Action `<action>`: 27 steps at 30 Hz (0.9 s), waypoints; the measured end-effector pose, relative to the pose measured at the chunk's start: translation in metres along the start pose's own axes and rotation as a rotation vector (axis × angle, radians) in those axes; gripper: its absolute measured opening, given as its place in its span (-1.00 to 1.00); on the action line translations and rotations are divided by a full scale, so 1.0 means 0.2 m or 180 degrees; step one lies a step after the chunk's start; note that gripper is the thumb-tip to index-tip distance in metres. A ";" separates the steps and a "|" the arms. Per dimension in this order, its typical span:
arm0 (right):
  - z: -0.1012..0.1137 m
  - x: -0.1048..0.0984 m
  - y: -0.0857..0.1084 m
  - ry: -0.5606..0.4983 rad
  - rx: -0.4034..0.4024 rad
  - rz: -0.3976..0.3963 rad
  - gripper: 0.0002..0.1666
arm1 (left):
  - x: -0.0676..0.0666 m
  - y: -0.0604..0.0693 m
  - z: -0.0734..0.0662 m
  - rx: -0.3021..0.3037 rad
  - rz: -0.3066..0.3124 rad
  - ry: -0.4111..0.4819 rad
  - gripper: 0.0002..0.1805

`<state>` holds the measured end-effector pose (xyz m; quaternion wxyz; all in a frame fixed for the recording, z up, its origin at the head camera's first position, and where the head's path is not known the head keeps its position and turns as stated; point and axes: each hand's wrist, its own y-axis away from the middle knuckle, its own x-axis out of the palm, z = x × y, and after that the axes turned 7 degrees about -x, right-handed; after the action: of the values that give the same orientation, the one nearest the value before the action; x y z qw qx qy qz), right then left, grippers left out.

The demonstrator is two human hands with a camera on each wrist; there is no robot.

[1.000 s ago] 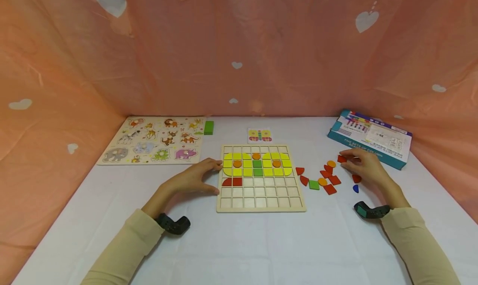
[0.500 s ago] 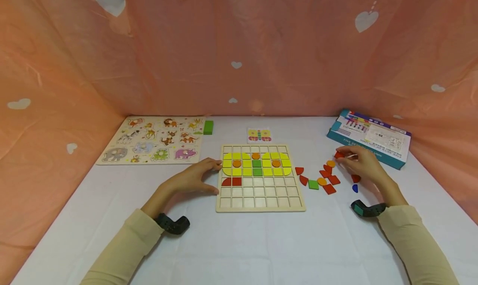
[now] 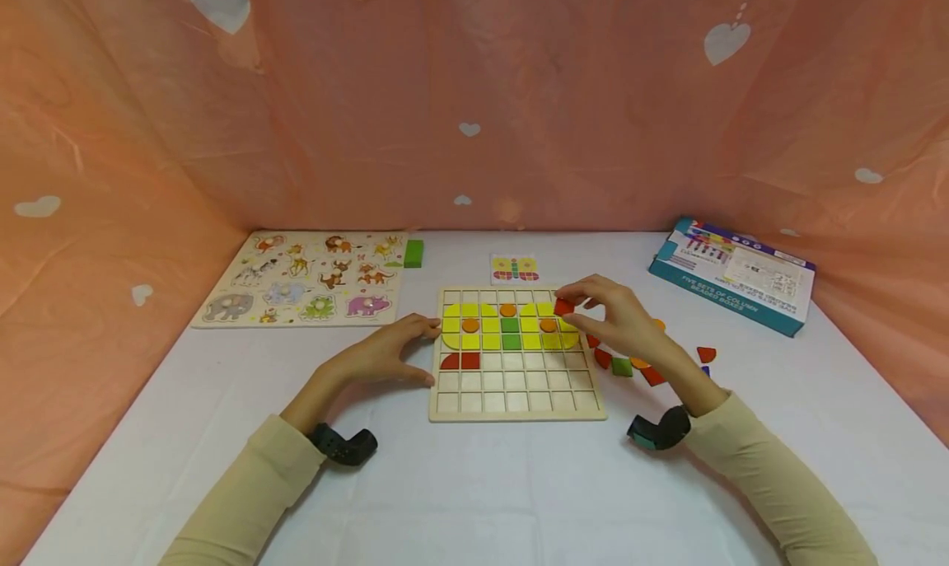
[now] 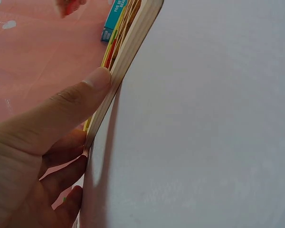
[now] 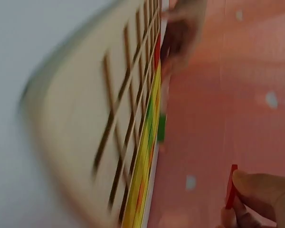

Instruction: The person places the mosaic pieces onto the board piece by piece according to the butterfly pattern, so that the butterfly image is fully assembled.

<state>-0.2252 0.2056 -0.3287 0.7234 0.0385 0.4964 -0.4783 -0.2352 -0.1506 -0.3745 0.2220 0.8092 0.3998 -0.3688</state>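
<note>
Red tile [image 3: 563,306] was up in the air over the far right part of the grid board, pinched btwn thumb & fingers of the right hand [image 3: 619,315]; R wrist view showed it edge-on, apart from the board, prob. gripped at its rim b/c it's thin & flat. Grid board [image 3: 516,382] lay mid-table, within reach of both hands. Left hand [image 3: 381,352] was spread, thumb & fingertips touching the board's L edge, prob. to steady it. Yellow tiles [image 3: 491,341] sat in the far rows w/ a few orange & green ones; red pair [image 3: 461,361] just nearer, at L. Printed card [image 3: 515,269] lay just beyond the far edge, prob. there so neither arm covered it. Loose pieces, e.g. green square [image 3: 622,367], were R of the board, partly hidden by the R hand & arm, presumably kept handy on that side. Teal box [image 3: 734,278] sat far R, animal puzzle [image 3: 341,322] & green block [image 3: 413,254] far L, likely out of the way.
</note>
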 end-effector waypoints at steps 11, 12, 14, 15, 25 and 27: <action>0.19 0.30 -0.09 -0.0257 -0.0449 0.0495 -0.61 | 0.00 0.00 0.00 0.0003 0.0009 0.0001 -0.21; 0.19 0.32 -0.09 -0.0244 -0.0444 0.0514 -0.61 | 0.00 0.00 0.00 -0.0001 0.0009 -0.0005 -0.21; 0.18 0.34 -0.10 -0.0203 -0.0424 0.0538 -0.61 | 0.00 0.00 0.00 -0.0007 0.0012 -0.0018 -0.20; 0.17 0.35 -0.11 -0.0196 -0.0419 0.0550 -0.62 | -0.01 0.00 -0.01 -0.0008 0.0014 -0.0022 -0.20; 0.11 0.42 -0.11 -0.0104 -0.0415 0.0737 -0.67 | 0.00 0.00 0.00 0.0046 0.0001 -0.0014 -0.21; 0.11 0.43 -0.11 -0.0135 -0.0389 0.0756 -0.67 | 0.00 0.00 0.01 0.0043 0.0002 -0.0017 -0.21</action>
<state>-0.2217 0.1268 -0.3734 0.7863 0.0428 0.5011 -0.3589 -0.2364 -0.1515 -0.3750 0.2177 0.8099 0.3964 -0.3737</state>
